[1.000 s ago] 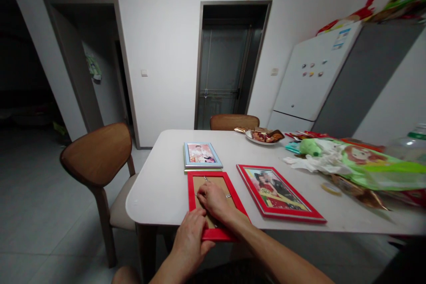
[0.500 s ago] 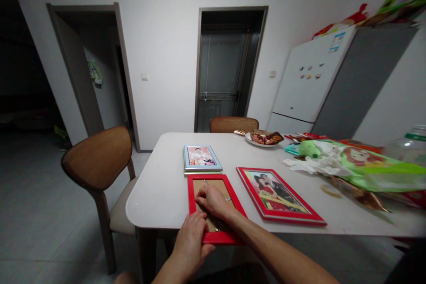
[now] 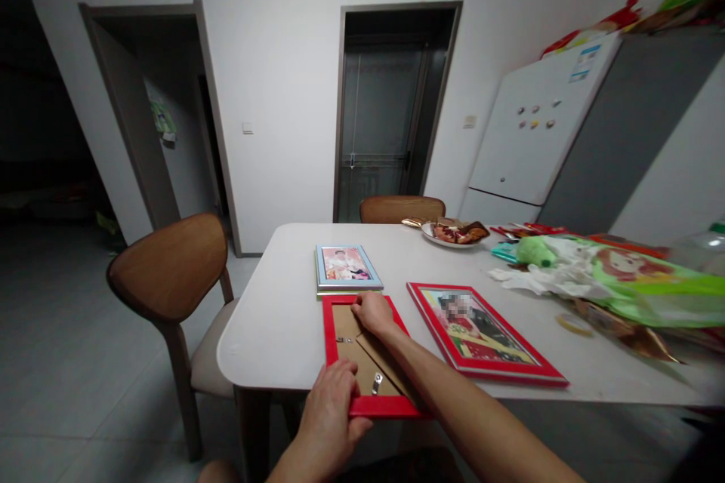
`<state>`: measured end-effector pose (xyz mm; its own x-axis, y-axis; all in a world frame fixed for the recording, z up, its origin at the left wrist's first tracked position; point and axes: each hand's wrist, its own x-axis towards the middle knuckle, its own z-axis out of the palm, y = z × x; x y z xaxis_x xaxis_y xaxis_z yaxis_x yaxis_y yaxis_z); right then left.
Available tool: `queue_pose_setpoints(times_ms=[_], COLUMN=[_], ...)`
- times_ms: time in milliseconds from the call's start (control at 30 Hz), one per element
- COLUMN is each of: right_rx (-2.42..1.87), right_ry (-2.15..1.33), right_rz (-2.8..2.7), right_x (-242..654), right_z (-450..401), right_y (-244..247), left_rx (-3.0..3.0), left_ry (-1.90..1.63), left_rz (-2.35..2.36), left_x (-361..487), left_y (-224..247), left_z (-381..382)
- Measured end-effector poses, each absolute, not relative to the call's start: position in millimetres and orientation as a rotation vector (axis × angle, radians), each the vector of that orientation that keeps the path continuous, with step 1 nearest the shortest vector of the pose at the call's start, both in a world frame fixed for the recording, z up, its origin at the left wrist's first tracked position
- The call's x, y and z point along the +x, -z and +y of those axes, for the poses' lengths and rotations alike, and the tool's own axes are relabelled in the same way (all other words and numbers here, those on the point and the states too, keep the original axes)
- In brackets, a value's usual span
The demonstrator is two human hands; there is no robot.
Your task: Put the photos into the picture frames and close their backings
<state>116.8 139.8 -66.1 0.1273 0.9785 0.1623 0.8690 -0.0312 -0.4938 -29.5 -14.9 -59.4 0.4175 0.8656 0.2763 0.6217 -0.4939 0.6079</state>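
Note:
A red picture frame lies face down at the table's near edge, its brown backing board and stand leg facing up. My left hand grips its lower left corner, thumb at the near edge and fingers over the side bar. My right hand is closed at the top of the backing board, fingertips against it; what they pinch is hidden. Metal clips show on the board. To the right lies another red picture frame, face up with a photo. Beyond my hands rests a light blue picture frame, stacked on a greenish one.
A plate of food stands at the table's far side. Green plastic packaging, white tissues and a tape roll lie at the right. A wooden chair stands left of the white table.
My right hand has moved from the middle of the backing board up to its top edge. My left hand stays on the frame's corner. The view has shifted slightly.

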Motion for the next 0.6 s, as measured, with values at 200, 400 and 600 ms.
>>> queue_pose_setpoints(times_ms=[200, 400, 600], right_rx=[-1.94, -1.725, -1.199], right_ry=[-0.314, -0.368, -0.391], right_rz=[-1.78, -1.944, -2.395], right_x=[114, 115, 130], right_z=[134, 109, 31], right_y=[56, 34, 30], left_rx=[2.266, 2.258, 2.261], left_ry=[-0.765, -0.783, -0.8], left_rz=[1.308, 1.291, 1.287], left_x=[-29, -36, -37], left_y=[56, 61, 69], left_z=[-15, -11, -8])
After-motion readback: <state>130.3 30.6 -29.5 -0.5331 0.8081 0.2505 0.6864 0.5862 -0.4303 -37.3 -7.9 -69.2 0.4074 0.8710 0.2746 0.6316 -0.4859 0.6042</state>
